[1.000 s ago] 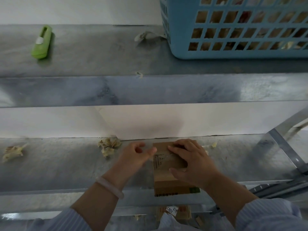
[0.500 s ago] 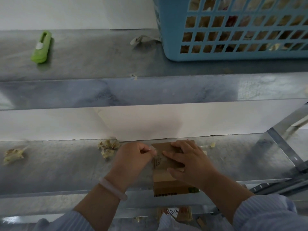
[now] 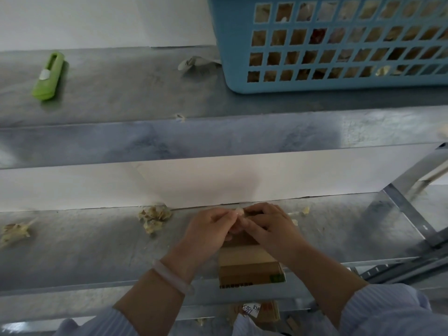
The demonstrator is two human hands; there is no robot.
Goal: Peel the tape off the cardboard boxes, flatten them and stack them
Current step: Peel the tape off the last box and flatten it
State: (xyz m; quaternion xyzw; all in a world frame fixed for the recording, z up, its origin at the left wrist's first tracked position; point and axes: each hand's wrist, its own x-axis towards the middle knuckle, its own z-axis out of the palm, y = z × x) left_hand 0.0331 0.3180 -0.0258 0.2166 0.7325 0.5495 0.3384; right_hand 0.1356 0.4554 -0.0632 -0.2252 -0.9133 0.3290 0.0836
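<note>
Fingers of both hands meet at the far end of a small cardboard box, which lies flat on the lower shelf with its near end at the shelf's front edge. The left hand has its grip closed in a pinch on a pale scrap of tape just above the box's far edge, while the right hand curls its fingers over that same end, gripping the box and bracing it; how much tape remains stuck under the fingers is hidden. The step in hand looks like peeling, with flattening and stacking not yet done. The main risk is the tape tearing short: a thin strip pulled at a steep angle tends to snap or lift the paper face with it, leaving a remnant to pick at again. If the right hand eases its hold, the pull could drag the light box off the front edge onto whatever sits below, where another labelled box shows. 2 clumps of crumpled tape lie on the same shelf to the left. On the upper shelf a green box cutter rests near the left end, well apart from a blue basket at the right.
</note>
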